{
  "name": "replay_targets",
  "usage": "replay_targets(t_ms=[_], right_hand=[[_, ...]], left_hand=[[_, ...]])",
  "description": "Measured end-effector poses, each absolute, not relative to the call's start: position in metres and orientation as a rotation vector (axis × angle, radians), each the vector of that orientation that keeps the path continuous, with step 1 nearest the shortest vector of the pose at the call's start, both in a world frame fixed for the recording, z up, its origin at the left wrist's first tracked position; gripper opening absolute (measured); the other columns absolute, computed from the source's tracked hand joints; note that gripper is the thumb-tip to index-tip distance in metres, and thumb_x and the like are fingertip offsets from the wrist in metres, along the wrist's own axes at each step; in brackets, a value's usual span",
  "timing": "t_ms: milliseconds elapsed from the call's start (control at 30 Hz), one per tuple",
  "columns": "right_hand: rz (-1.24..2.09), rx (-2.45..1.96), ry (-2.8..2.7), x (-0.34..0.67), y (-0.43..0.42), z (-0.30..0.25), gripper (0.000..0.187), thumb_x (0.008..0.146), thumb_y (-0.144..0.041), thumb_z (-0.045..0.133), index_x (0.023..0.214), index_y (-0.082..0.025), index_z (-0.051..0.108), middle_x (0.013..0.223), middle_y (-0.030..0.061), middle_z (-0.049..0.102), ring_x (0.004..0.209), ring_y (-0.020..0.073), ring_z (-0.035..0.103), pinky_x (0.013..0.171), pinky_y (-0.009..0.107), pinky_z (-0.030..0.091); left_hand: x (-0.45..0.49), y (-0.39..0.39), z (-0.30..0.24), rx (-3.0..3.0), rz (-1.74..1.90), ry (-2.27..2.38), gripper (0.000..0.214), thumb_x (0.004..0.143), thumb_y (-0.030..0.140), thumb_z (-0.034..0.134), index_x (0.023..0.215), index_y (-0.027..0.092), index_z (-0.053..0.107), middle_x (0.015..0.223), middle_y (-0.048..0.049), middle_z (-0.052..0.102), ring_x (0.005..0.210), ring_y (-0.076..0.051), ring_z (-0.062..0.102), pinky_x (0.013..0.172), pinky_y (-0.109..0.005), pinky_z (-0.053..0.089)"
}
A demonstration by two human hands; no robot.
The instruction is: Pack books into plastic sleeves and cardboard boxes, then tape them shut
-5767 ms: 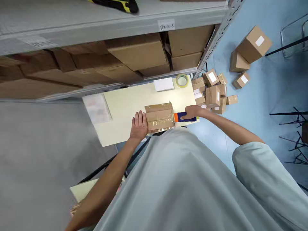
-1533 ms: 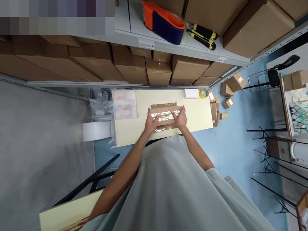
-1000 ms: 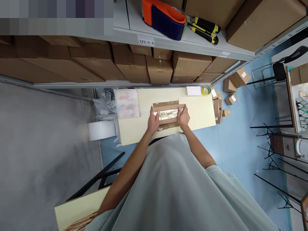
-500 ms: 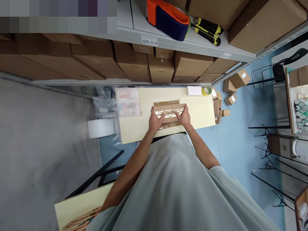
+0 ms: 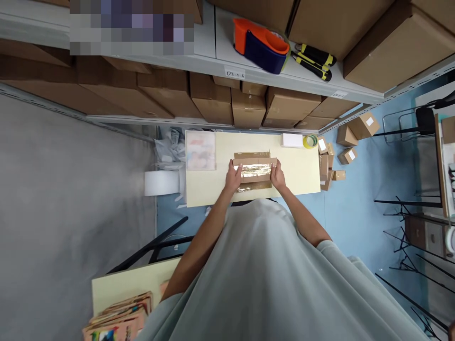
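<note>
Head view: left hand point(image 5: 233, 177) and right hand point(image 5: 277, 176) pinch a box point(image 5: 256, 170) at its ends.
Thumbs lie inward on top, fingers curl around the ends; the box is mid-table point(image 5: 298, 173), a tape roll point(image 5: 304, 142) near the far edge.

At the ends of the carton point(image 5: 255, 171), the left hand point(image 5: 233, 176) and right hand point(image 5: 277, 175) covered the cardboard beneath them. Toward 11 o'clock, a pixelated patch point(image 5: 131, 28) masked part of the shelf point(image 5: 204, 53). The sheet's point(image 5: 201, 150) print, at 10, was blurred; the label point(image 5: 339, 94) at 2 was too small to read. Edges cropped the chair point(image 5: 425, 121) near 3 and the books point(image 5: 119, 315) between 7 and 8.
</note>
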State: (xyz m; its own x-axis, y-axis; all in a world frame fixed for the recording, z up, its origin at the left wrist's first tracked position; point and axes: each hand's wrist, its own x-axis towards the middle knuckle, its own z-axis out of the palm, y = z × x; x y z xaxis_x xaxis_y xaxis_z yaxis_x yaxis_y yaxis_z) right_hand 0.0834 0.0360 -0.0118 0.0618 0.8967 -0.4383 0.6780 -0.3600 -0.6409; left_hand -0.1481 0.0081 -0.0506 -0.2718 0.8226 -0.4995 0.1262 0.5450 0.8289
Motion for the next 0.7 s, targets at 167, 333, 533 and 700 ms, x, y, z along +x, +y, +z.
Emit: replay_targets(t_ms=[167,333,533,700], right_hand=[[1.316,-1.878,-1.551,0.098,0.044,0.017,0.074,0.108,-0.075,0.040,0.148,-0.017,0.062,0.141,0.0160,0.075,0.130,0.0320,0.070,0.115,0.046,0.053],[1.155,-1.729,-1.440,0.119,0.039,0.059,0.066,0.106,-0.074,0.045,0.136,-0.019,0.068,0.146,0.0159,0.072,0.128,0.0296,0.068,0.110,0.044,0.057],[1.270,-1.632,-1.387,0.136,0.017,0.036,0.063,0.099,-0.061,0.064,0.149,-0.023,0.059,0.163,0.0170,0.059,0.136,0.0300,0.066,0.112,0.051,0.060],[1.376,-1.729,-1.367,0.144,0.005,-0.013,0.069,0.098,-0.059,0.061,0.153,-0.018,0.055,0.154,0.0210,0.065,0.142,0.0298,0.064,0.120,0.053,0.055]], left_hand=[[-0.164,0.009,-0.027,0.945,0.716,1.791,0.071,0.099,0.075,0.056,0.139,0.017,0.070,0.139,-0.0229,0.074,0.151,-0.045,0.054,0.131,-0.062,0.036],[-0.171,-0.003,0.016,1.138,0.901,1.785,0.067,0.106,0.072,0.048,0.146,0.021,0.067,0.151,-0.0176,0.066,0.142,-0.034,0.061,0.123,-0.049,0.049],[-0.153,-0.023,-0.010,0.947,0.950,1.627,0.062,0.102,0.060,0.060,0.151,0.022,0.058,0.158,-0.0169,0.064,0.141,-0.031,0.066,0.121,-0.052,0.053],[-0.137,-0.033,-0.052,0.798,0.851,1.628,0.054,0.095,0.044,0.066,0.143,0.019,0.059,0.157,-0.0215,0.063,0.145,-0.033,0.065,0.126,-0.057,0.047]])
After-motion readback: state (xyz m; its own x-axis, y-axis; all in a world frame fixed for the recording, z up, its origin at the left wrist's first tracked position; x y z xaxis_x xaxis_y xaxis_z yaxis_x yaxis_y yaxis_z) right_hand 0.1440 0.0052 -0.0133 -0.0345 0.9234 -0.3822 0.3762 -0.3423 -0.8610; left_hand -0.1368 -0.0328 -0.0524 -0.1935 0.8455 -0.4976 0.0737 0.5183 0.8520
